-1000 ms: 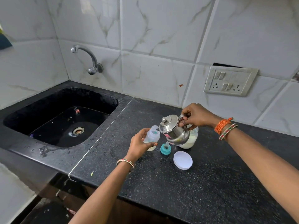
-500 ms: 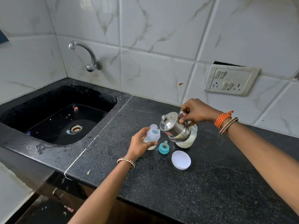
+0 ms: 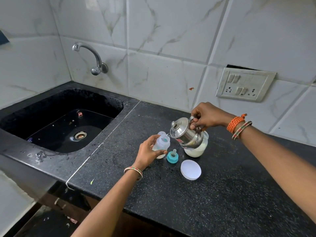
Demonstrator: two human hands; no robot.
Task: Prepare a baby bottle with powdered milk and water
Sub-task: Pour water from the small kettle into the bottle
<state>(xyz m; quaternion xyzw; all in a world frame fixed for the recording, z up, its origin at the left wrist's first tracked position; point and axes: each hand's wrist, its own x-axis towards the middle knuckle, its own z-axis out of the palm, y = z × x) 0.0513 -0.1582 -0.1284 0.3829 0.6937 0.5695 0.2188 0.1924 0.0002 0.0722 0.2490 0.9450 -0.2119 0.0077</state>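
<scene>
Black speckled desk (image 3: 213,194), steel kettle (image 3: 185,134) tilted in the right hand's (image 3: 207,116) grip on its handle, spout over the open baby bottle (image 3: 162,144) (standing on the desk) held by the left hand (image 3: 147,153), teal nipple cap (image 3: 172,156) beside it

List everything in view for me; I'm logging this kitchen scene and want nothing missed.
baby bottle: 1, clear, on the counter, held upright
kettle: 1, steel, tilted, spout at the bottle mouth
powder jar: 1, clear with white powder, behind the kettle
teat cap: 1, teal, between bottle and jar
jar lid: 1, white, flat on the counter
counter: 1, black speckled
sink: 1, black, left
tap: 1, steel, on the wall
switch panel: 1, white, on the wall
left hand: grips the bottle
right hand: grips the kettle handle
</scene>
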